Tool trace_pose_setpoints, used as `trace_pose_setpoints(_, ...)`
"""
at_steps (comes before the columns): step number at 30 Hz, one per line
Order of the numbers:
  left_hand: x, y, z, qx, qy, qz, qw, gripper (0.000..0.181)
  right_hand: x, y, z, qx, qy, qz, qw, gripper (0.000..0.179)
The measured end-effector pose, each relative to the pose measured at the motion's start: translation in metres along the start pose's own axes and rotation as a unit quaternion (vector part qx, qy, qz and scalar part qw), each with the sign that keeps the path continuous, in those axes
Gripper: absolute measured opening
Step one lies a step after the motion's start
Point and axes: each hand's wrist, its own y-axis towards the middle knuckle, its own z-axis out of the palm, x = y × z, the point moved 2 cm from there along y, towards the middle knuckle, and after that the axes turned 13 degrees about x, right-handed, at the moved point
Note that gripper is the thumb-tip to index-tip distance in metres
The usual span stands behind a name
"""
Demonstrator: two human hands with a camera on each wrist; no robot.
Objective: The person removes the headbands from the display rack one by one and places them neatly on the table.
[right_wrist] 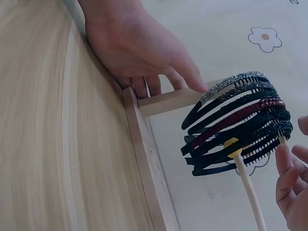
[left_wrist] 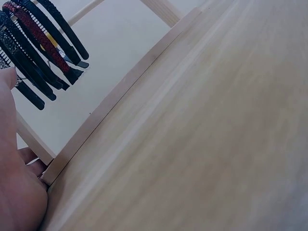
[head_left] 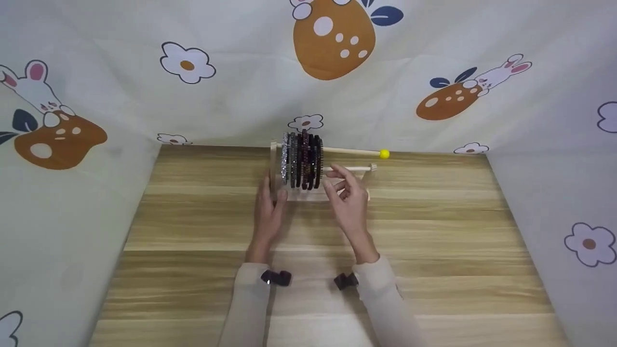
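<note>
Several glittery headbands (head_left: 303,161), silver, black and dark red, hang side by side on a light wooden rack (head_left: 273,161). In the right wrist view the headbands (right_wrist: 236,115) curve around the rod, their teeth facing inward. My left hand (head_left: 269,212) grips the rack's left side, thumb in front and fingers behind the wooden bar (left_wrist: 36,139). My right hand (head_left: 351,202) is at the right end of the row, its thumb and bent forefinger apart, fingertips close to the last headband. Whether they touch it is hard to tell.
A wooden rod with a yellow ball (head_left: 384,154) and a shorter rod with a pale knob (head_left: 372,167) stick out to the right. The rack stands on a wood-grain table (head_left: 434,241), near a patterned cloth backdrop (head_left: 241,96).
</note>
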Motion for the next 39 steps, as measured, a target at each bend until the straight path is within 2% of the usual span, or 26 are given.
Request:
trace_pose_setpoints(6, -0.001, 0.001, -0.001, -0.007, 0.001, 0.009, 0.9999, 0.075, -0.001, 0.005, 0.004, 0.014, 0.012, 0.016, 0.9997, 0.041)
trace_pose_setpoints(11, -0.001, 0.001, -0.001, -0.008, -0.004, 0.008, 0.9999, 0.076, 0.0, 0.009, 0.007, 0.025, 0.02, 0.022, 0.9993, 0.043)
trace_pose_setpoints(20, -0.002, 0.004, 0.0, -0.008, -0.004, 0.031, 0.9995, 0.077, 0.002, 0.018, 0.007, 0.022, 0.046, 0.029, 0.9983, 0.043)
trace_pose_setpoints(27, 0.0, 0.001, -0.001, -0.008, -0.007, 0.024, 0.9997, 0.091, 0.002, 0.019, 0.012, 0.025, 0.056, 0.028, 0.9977, 0.043)
trace_pose_setpoints(39, -0.001, 0.001, -0.001, -0.013, 0.019, 0.012, 0.9997, 0.08, 0.002, 0.018, 0.013, 0.02, 0.054, 0.027, 0.998, 0.044)
